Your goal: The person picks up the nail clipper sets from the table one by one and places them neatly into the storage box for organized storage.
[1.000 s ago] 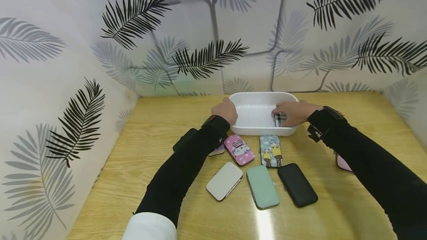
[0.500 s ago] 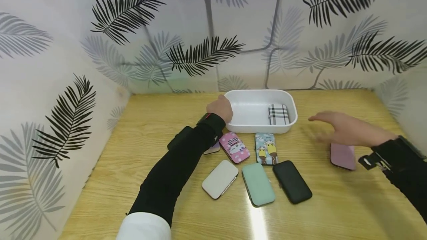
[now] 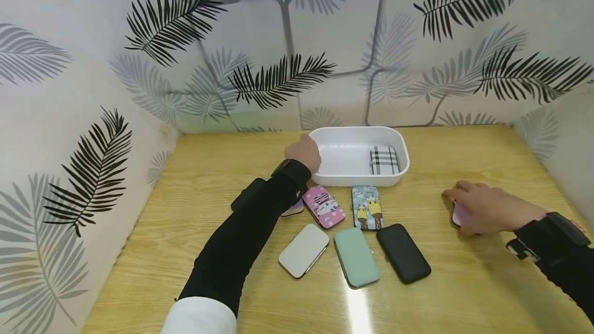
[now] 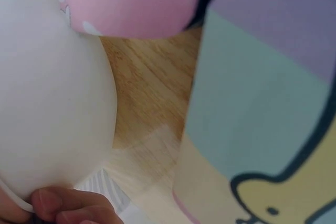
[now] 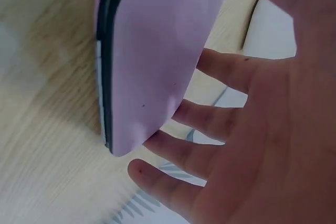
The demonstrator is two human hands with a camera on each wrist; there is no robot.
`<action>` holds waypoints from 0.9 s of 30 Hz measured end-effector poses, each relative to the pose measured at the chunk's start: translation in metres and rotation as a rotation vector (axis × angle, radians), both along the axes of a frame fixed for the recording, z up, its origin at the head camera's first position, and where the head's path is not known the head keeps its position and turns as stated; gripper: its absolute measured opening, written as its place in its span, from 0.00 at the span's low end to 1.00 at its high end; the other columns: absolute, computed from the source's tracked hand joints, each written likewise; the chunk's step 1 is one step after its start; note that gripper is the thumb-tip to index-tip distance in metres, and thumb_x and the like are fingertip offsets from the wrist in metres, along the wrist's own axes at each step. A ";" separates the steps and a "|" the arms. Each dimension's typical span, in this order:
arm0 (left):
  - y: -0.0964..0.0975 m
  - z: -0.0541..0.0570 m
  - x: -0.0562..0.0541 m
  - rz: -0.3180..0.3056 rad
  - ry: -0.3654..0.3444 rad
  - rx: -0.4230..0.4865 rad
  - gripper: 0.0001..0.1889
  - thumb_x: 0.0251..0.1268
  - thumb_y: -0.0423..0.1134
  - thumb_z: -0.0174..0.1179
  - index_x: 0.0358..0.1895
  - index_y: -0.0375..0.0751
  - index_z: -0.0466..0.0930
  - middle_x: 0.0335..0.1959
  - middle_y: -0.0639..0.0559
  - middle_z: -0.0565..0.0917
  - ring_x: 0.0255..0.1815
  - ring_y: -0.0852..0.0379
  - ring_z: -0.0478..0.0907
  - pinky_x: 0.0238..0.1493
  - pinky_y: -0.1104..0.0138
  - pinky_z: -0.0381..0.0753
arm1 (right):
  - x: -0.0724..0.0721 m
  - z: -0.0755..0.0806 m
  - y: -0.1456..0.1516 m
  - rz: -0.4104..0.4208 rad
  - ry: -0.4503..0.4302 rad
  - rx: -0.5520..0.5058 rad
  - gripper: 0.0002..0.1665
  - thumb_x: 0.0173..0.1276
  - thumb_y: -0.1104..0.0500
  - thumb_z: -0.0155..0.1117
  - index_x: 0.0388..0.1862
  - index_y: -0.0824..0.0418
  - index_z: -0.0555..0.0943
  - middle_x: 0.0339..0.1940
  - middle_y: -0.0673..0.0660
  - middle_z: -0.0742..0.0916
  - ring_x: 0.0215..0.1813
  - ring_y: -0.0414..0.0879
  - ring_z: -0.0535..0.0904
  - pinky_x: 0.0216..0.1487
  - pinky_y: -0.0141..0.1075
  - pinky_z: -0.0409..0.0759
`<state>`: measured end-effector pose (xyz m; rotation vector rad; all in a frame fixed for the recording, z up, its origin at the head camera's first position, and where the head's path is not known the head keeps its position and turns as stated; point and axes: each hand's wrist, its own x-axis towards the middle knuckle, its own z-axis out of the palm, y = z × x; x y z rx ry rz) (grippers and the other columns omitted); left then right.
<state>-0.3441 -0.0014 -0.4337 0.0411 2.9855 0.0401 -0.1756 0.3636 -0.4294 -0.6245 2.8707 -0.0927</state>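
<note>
My left hand [image 3: 303, 153] grips the left rim of a white plastic basin [image 3: 341, 164]; in the left wrist view its fingers [image 4: 79, 205] curl at the basin's edge. A black-and-white plaid case [image 3: 385, 161] lies inside the basin, at its right end. On the right of the table my right hand [image 3: 494, 207] holds a plain pink hard-shell case [image 3: 461, 215], partly hidden under it. The right wrist view shows the fingertips [image 5: 181, 109] along one edge of this pink case [image 5: 157, 61], with the thumb at its top.
In front of the basin lie a pink cartoon case [image 3: 323, 206], a giraffe case [image 3: 367, 207], a white case [image 3: 303, 250], a mint case [image 3: 356, 257] and a black case [image 3: 403, 253]. Another case [image 3: 293, 209] is partly under my left forearm. Patterned walls border the table.
My right hand has left the plaid case in the basin, moved right and taken hold of the plain pink case. The left hand stays on the basin's rim.
</note>
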 end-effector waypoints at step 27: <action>0.000 -0.005 -0.002 0.004 0.032 -0.020 0.25 0.76 0.51 0.51 0.63 0.36 0.68 0.35 0.50 0.85 0.30 0.56 0.82 0.31 0.65 0.77 | -0.120 0.069 -0.136 0.111 0.044 -0.348 0.34 0.51 0.51 0.83 0.51 0.62 0.74 0.62 0.64 0.71 0.57 0.58 0.70 0.58 0.52 0.72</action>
